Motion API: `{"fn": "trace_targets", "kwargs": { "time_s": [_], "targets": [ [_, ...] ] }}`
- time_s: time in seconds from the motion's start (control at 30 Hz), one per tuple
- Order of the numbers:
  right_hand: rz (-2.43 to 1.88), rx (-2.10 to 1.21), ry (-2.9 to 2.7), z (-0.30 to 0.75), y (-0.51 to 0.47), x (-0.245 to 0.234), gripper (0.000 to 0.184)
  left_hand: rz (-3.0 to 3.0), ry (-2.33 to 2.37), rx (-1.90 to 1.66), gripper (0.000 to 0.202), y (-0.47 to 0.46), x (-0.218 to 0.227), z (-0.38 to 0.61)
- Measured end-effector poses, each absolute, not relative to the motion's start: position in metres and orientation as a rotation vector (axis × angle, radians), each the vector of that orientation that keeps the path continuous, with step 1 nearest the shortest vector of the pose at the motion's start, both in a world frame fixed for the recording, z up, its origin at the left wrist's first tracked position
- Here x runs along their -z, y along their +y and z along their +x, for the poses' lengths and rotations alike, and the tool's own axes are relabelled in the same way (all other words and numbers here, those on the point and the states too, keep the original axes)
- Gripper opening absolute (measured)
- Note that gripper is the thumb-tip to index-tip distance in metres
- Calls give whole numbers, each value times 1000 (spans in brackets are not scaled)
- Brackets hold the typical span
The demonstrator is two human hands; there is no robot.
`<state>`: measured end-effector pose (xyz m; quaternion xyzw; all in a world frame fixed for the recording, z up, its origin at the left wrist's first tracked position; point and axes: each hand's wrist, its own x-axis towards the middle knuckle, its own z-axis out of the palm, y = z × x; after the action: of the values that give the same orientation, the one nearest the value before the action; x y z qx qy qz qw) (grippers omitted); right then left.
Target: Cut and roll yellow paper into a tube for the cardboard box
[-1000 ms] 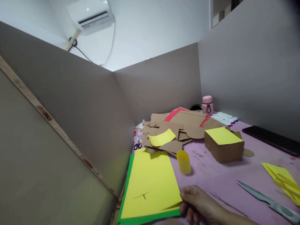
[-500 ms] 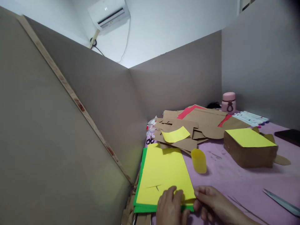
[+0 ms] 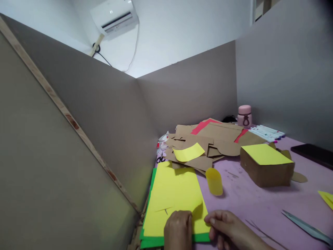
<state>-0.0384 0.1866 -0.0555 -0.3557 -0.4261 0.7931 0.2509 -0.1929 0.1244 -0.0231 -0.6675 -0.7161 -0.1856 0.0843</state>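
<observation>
A yellow paper sheet (image 3: 174,194) lies on a green sheet (image 3: 156,240) at the table's near left. My left hand (image 3: 179,231) rests on the yellow sheet's near edge, its fingers curled down, and the paper bulges up in a small fold beside it. My right hand (image 3: 229,231) pinches the sheet's near right corner with thumb and fingers closed. A small yellow paper roll (image 3: 214,181) lies just beyond the sheet's right side.
A brown box with a yellow top (image 3: 266,165) stands to the right. Brown, red and yellow cut-outs (image 3: 208,140) are piled at the back, with a pink jar (image 3: 244,116), markers (image 3: 266,132) and a dark phone (image 3: 312,154). A grey blade (image 3: 307,227) lies near right. Grey partition walls (image 3: 104,114) enclose the table.
My left hand came onto the yellow sheet half a second ago and stays there. The sheet's near right part now lifts into a fold between my hands. The view shifted slightly.
</observation>
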Motion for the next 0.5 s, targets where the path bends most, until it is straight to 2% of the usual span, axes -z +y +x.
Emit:
{"fn": "trace_targets", "kwargs": {
  "time_s": [0.2,0.4,0.5],
  "targets": [
    [-926,-2130,-1169,-36,181,49,29,-1974,-2187,826,17,121,19,-197],
    [-948,-2037,-1280,-40,177,56,29,-1978,-2064,968,24,112,29,-205],
    [-968,-1859,-1343,-35,176,53,26,-1945,-1958,1113,21,108,28,-205]
  ]
}}
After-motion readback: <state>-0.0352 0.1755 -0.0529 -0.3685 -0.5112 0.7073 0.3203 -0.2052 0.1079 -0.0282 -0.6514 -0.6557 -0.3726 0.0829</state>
